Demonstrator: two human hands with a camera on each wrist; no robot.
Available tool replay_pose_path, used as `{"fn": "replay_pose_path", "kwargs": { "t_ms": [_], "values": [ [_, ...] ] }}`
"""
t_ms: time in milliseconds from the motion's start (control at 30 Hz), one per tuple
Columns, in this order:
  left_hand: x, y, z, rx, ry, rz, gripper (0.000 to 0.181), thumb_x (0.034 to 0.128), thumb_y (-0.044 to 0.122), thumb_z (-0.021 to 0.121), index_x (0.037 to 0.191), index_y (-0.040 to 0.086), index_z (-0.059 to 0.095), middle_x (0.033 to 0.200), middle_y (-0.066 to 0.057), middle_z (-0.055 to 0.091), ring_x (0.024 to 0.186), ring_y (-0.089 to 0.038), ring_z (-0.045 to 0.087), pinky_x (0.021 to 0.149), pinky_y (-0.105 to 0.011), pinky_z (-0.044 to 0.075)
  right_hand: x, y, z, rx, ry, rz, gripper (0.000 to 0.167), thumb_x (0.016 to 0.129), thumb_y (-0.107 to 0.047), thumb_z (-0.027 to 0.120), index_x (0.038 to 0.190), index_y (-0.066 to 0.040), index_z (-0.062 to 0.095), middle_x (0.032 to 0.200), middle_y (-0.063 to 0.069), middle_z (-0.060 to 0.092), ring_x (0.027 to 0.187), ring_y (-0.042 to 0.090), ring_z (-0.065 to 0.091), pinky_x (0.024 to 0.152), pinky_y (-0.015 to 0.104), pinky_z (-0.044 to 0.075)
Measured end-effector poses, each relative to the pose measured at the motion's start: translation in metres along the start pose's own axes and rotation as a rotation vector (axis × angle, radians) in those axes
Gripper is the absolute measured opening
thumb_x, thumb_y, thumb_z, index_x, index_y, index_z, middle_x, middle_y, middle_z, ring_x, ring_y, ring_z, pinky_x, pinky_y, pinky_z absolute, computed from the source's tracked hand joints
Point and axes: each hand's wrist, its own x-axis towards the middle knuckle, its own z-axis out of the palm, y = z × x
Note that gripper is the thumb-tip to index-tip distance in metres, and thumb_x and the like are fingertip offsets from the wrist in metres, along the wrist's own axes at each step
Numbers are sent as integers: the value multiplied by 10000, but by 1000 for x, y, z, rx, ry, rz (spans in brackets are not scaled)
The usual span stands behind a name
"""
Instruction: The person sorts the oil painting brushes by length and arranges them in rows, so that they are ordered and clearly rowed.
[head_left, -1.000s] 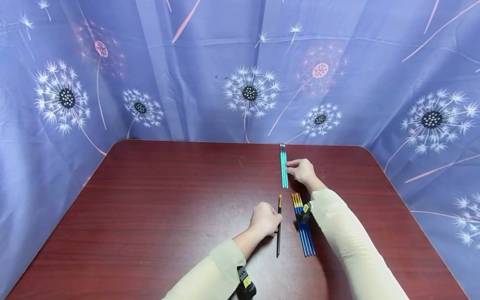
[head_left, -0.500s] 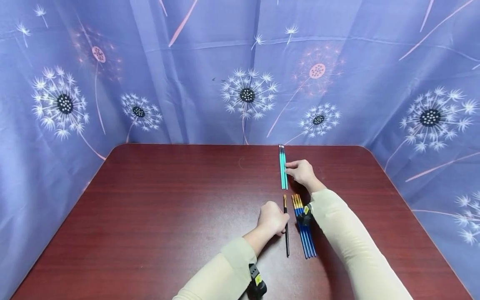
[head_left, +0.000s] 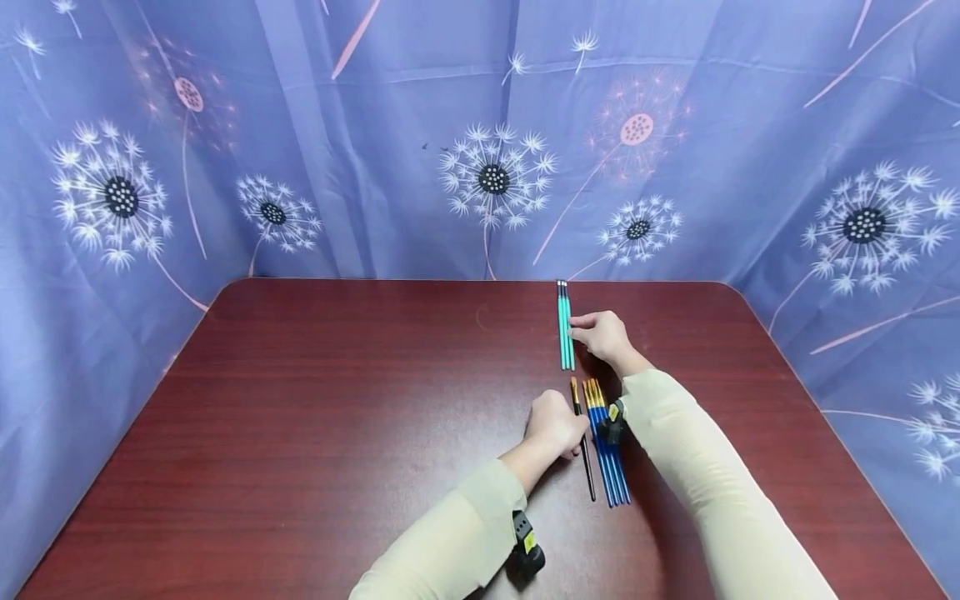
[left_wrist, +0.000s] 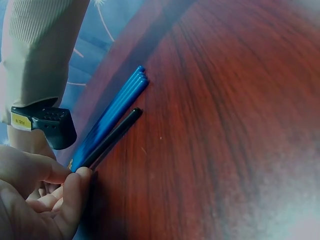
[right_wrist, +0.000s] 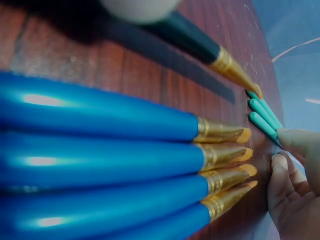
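My left hand [head_left: 555, 423] pinches a black paintbrush [head_left: 588, 477] with a golden ferrule, just left of several blue paintbrushes [head_left: 617, 479] lying side by side. In the left wrist view the black handle [left_wrist: 117, 132] slants alongside the blue ones, and thumb and fingertips meet at it. Further back, my right hand [head_left: 604, 340] has thumb and forefinger at the rightmost of three slim turquoise paintbrushes [head_left: 564, 337], whose far ends are dark with white tips. The right wrist view shows that hand's fingers curled at the turquoise handles [right_wrist: 265, 122]; their exact grip is partly hidden.
Everything lies on a reddish-brown wooden table [head_left: 322, 400]. A blue curtain [head_left: 390, 167] with a dandelion print hangs along its back and sides. A small black device [head_left: 613, 423] on the right wrist hangs over the blue brushes.
My left hand has moved right with the black paintbrush, bringing it close to the blue ones and tilting it to their slant. The right hand stays at the turquoise paintbrushes.
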Motion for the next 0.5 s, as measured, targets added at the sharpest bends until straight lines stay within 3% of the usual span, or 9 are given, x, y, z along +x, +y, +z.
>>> {"fn": "replay_pose_path", "kwargs": {
  "t_ms": [300,500],
  "values": [
    [1,3,7,21,3,-6,246,763,70,621,527,79,551,360,-28,539,284,-152,532,304,-245,436,0,2,0,1,-1,7,341,934,-214,589,1251,-91,618,1258,180,602,895,220,587,620,220,470],
    [2,2,7,3,5,0,225,760,45,629,546,74,565,356,-24,530,270,-142,511,306,-251,438,0,1,1,4,7,-11,339,933,-200,589,1246,-73,619,1205,198,628,795,216,598,603,229,474]
  ]
}}
